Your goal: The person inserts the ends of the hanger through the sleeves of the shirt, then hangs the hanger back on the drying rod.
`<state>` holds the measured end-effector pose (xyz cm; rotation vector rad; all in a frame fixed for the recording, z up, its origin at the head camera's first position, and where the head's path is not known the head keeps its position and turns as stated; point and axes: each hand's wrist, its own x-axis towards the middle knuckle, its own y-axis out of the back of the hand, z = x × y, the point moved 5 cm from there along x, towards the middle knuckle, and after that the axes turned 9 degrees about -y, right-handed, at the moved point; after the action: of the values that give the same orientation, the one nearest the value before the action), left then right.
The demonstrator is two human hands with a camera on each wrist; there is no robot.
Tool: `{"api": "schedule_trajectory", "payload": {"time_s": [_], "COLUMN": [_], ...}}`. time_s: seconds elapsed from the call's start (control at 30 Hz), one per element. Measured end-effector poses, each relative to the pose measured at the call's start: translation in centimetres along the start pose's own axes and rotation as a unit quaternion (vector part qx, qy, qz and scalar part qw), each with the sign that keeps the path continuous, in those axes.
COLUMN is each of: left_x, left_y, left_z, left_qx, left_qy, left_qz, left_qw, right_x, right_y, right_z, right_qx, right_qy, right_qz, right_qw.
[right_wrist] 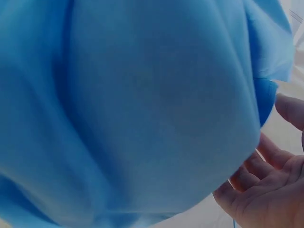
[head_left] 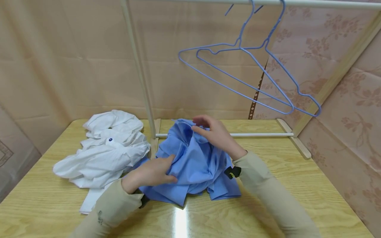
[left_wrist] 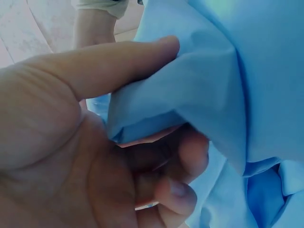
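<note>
A crumpled blue garment [head_left: 193, 162] lies bunched on the table between my two hands. My left hand [head_left: 153, 172] is at its left side. In the left wrist view, the thumb lies over a fold of the blue garment [left_wrist: 175, 90] with curled fingers beneath, pinching it. My right hand [head_left: 218, 135] is at the garment's upper right edge, with thumb and fingers spread apart. Seen from the right wrist, the fingers of that hand [right_wrist: 270, 185] reach the edge of the blue cloth [right_wrist: 156, 104], their tips partly hidden behind it, and the thumb stands off it.
A rumpled white garment [head_left: 104, 155] with a dark blue button lies to the left on the wooden table [head_left: 297, 198]. Two blue wire hangers [head_left: 238, 48] hang from the rack's top rail [head_left: 321, 3]. Behind the blue garment runs the lower white bar [head_left: 262, 135].
</note>
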<state>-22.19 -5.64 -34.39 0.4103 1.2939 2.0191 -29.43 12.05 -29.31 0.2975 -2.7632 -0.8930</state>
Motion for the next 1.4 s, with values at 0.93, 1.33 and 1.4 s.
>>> {"api": "schedule_trajectory", "payload": {"time_s": [0.93, 1.33, 1.4], "left_x": [-0.6, -0.8, -0.8], "left_y": [3.5, 4.4, 4.4], "left_z": [-0.5, -0.9, -1.0], "left_qx": [-0.015, -0.049, -0.065], "left_qy": [-0.004, -0.029, -0.026], "left_qz": [0.188, 0.268, 0.269], "left_qw": [0.9821, 0.9617, 0.9606], "right_x": [-0.1, -0.6, -0.7], "right_y": [0.8, 0.7, 0.8], "right_z": [1.5, 1.9, 2.0], "right_qx": [-0.039, -0.049, -0.053], "right_qy": [-0.029, -0.044, -0.048], "right_qz": [0.022, 0.009, 0.015], "right_qw": [0.9986, 0.9978, 0.9973]}}
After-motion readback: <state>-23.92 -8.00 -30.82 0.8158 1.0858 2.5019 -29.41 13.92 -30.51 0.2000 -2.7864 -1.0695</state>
